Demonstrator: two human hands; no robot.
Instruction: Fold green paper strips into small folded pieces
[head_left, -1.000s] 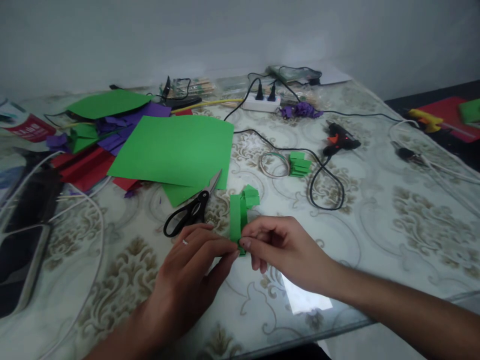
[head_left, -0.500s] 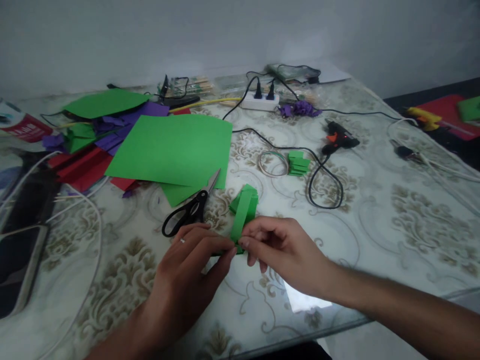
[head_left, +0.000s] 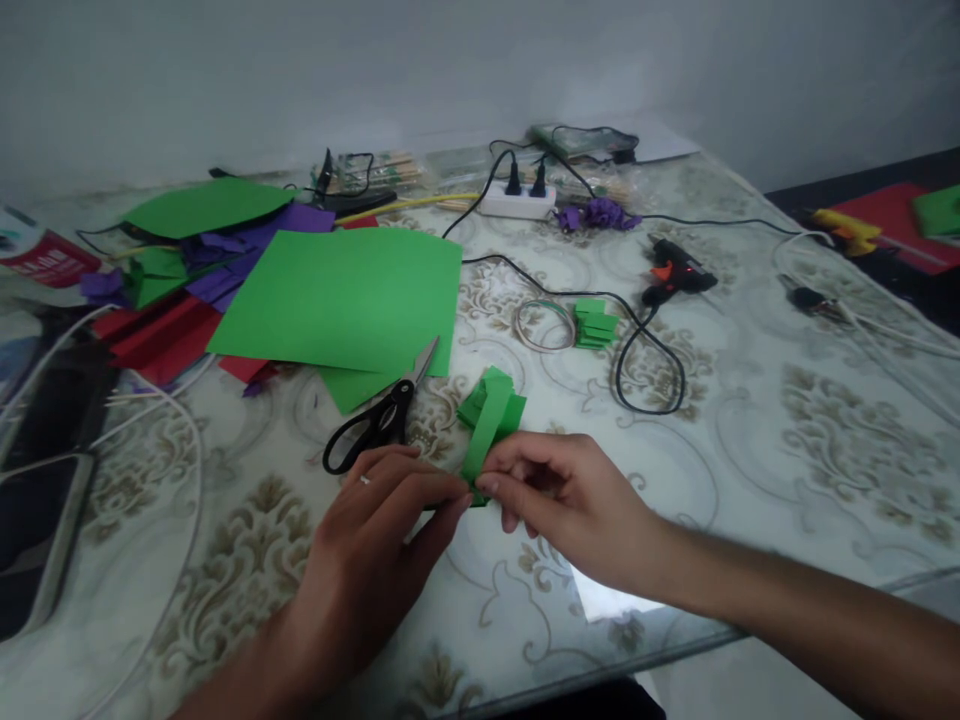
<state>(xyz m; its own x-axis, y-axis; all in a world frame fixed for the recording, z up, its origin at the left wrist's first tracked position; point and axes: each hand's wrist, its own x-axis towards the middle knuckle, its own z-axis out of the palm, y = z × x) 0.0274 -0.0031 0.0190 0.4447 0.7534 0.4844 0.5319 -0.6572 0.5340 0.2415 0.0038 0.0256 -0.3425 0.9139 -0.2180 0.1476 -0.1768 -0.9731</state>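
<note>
A green paper strip [head_left: 487, 430] stands up between my two hands, its lower end pinched by both. My left hand [head_left: 394, 530] is closed, thumb and forefinger on the strip's bottom end; a ring shows on one finger. From the other side my right hand [head_left: 559, 490] pinches the same end with thumb and fingertips. Just behind the strip lie several folded green paper pieces [head_left: 513, 412]. Black-handled scissors [head_left: 386, 415] rest near my left fingers, blades partly over a large green paper sheet [head_left: 345, 300]. My fingers hide part of the strip's lower end.
A glue gun [head_left: 679, 272] with a looped black cord lies at the right. Behind it is a white power strip [head_left: 517, 201]. A wire ring [head_left: 544, 327] lies beside a small green paper stack [head_left: 596, 325]. A phone [head_left: 41, 540] and red paper [head_left: 161, 330] are at the left.
Both hands keep their pinch on the green strip with hardly any motion. The strip's upper part bends slightly more, and the view has shifted a little.
</note>
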